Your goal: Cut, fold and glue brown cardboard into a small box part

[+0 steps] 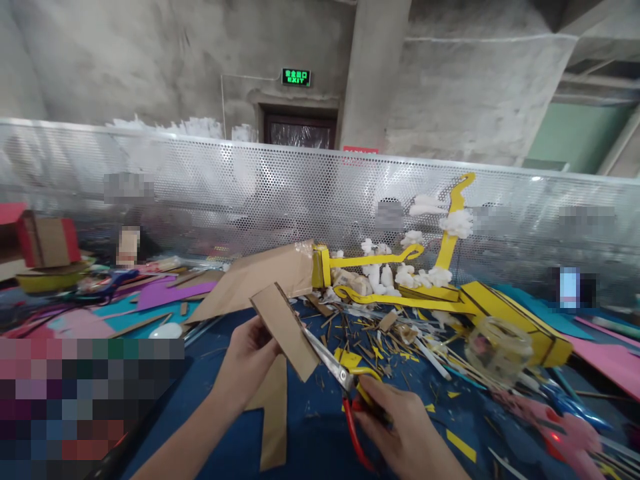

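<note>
My left hand (251, 353) pinches a rectangular strip of brown cardboard (287, 330), tilted above the blue table. In my right hand (395, 423) is a pair of scissors (345, 379) with red and yellow handles. The scissor blades point up and left, close against the right edge of the strip; whether they touch it I cannot tell. Below my left hand another cut piece of cardboard (274, 427) lies on the table.
Cardboard and yellow scraps (370, 333) litter the blue table (320, 440). Behind are a large cardboard sheet (260, 273) and a yellow construction (515, 320) with white fluff. At right sit a clear jar (499, 350) and a pink glue gun (555, 423). A perforated metal screen (310, 193) stands behind.
</note>
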Tool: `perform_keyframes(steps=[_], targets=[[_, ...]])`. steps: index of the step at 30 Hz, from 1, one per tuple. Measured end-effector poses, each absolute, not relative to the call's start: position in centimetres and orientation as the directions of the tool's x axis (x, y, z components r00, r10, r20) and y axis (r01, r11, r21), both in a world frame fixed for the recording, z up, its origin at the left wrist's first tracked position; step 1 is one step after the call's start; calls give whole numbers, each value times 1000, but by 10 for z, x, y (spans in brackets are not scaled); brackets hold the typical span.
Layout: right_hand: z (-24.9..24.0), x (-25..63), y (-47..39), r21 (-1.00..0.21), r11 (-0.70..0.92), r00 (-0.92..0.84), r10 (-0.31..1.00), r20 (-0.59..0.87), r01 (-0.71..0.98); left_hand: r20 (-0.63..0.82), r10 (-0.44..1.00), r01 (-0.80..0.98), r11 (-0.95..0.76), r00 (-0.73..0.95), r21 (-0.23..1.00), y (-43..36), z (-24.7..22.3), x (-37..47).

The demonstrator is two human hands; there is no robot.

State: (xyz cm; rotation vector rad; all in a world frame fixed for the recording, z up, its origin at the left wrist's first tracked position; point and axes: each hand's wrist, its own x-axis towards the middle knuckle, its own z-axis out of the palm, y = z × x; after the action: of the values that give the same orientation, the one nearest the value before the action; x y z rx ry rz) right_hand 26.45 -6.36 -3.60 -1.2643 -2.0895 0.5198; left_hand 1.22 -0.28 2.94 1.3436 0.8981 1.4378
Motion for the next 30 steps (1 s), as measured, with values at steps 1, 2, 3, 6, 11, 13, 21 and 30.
perform_keyframes(steps=[1, 2, 3, 6, 11, 13, 21, 30], targets=[[-35, 264, -64, -624, 459, -341, 888, 308, 632, 295, 954, -158, -285, 45, 945, -3, 29, 12], [-34, 263, -64, -634, 454, -343, 891, 299, 626, 293, 955, -166, -281, 49, 945, -2, 29, 12], [-33, 261, -64, -646, 445, -344, 894, 286, 620, 290, 956, -175, -277, 55, 945, -2, 28, 11], [-29, 256, -65, -716, 401, -352, 908, 227, 572, 270, 960, -221, -247, 78, 943, 1, 21, 9], [-31, 250, -66, -842, 309, -398, 909, 125, 442, 224, 968, -300, -182, 112, 936, 6, 11, 6], [-36, 250, -64, -881, 261, -377, 920, 104, 395, 201, 975, -301, -163, 100, 940, 7, 11, 5], [-42, 253, -52, -971, 173, -179, 973, 143, 167, 55, 998, -347, -44, 23, 937, 3, 7, 11], [-39, 274, -46, -626, 234, -154, 972, 180, 744, -156, 986, -196, 164, 53, 967, -9, 3, 20]])
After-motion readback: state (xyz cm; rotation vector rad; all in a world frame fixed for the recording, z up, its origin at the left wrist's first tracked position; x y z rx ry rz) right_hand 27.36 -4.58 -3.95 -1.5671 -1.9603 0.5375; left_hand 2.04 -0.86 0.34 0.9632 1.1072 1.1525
